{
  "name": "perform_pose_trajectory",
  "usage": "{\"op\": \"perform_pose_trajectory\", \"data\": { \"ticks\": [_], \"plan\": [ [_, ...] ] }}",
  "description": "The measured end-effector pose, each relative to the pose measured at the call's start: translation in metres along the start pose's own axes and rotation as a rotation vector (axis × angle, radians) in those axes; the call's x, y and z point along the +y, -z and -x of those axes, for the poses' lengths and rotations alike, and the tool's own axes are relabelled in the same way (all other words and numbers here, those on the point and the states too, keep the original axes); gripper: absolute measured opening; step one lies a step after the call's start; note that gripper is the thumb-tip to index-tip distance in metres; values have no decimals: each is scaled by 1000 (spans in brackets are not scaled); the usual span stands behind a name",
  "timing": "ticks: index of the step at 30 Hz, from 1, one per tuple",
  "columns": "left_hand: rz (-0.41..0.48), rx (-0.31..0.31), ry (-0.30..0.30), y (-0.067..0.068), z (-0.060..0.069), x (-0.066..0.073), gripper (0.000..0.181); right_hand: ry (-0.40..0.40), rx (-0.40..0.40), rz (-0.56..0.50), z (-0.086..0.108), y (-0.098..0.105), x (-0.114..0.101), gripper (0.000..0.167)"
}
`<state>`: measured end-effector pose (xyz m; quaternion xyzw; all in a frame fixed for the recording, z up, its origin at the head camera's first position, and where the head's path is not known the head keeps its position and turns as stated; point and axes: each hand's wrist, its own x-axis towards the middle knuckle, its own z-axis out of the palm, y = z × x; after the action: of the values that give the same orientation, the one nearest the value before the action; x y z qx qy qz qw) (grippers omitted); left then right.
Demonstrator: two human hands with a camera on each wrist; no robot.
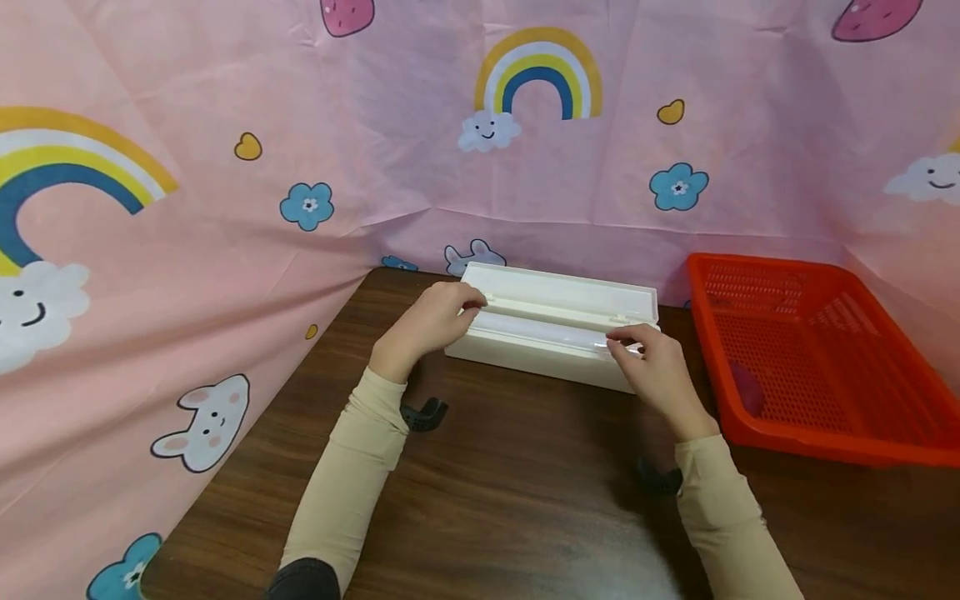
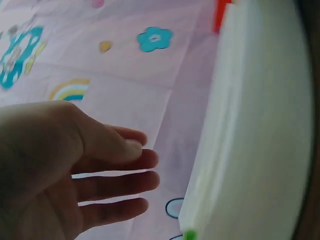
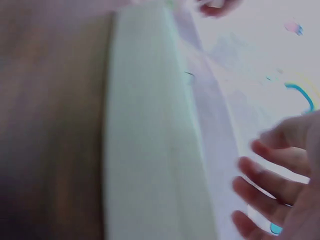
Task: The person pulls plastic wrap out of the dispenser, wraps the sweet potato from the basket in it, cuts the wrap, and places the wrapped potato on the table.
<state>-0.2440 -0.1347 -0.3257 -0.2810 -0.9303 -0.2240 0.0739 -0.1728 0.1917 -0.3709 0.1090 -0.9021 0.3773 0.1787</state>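
A long white box (image 1: 540, 360) stands on the table with its lid (image 1: 562, 289) raised at the back. Inside lies a pale, glossy roll (image 1: 536, 331), perhaps of clear film. My left hand (image 1: 435, 317) is above the box's left end. In the left wrist view, its thumb lies near the index finger and the other fingers extend loosely; no held thing shows. Over the right end is my right hand (image 1: 656, 367), fingers loosely bent, with a shiny clear patch by the fingertips. The right wrist view is blurred and shows nothing held. Contact with clear film cannot be made out.
To the right, a red plastic basket (image 1: 832, 446) holds a dark pinkish thing (image 1: 746, 389), partly hidden by its wall. The dark brown wooden table (image 1: 517, 483) extends in front of the box. Pink printed cloth (image 1: 405, 108) hangs behind and to the left.
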Motion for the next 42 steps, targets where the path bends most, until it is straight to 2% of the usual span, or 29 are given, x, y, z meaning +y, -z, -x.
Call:
{"op": "perform_pose_trajectory", "data": {
  "ticks": [3,5,9,12,19,22,25,30,37,42],
  "plan": [
    [34,-56,28,-2,-17,-2,28,-29,-19,14,-11,6,1,24],
    [27,-104,44,-3,-23,-2,29,-40,-34,44,-16,9,1,25],
    [-17,-221,59,-6,-26,2,34,-42,-107,134,-18,12,1,25],
    [-63,-258,56,-10,-26,5,36,-32,-132,209,-17,15,2,24],
    [-115,-306,62,-13,-28,9,37,-31,-120,276,-16,14,4,22],
    [-123,-322,66,-15,-29,10,30,-36,-122,291,-16,13,5,22],
    [-126,-321,66,-17,-32,12,23,-45,-138,301,-17,14,7,22],
    [-137,-320,103,-19,-36,15,22,-49,-177,293,-21,16,10,27],
    [-165,-316,115,-27,-42,9,17,-64,-185,324,-26,8,22,32],
    [-144,-305,102,-33,-45,1,18,-73,-118,336,-27,-3,31,31]
  ]
}}
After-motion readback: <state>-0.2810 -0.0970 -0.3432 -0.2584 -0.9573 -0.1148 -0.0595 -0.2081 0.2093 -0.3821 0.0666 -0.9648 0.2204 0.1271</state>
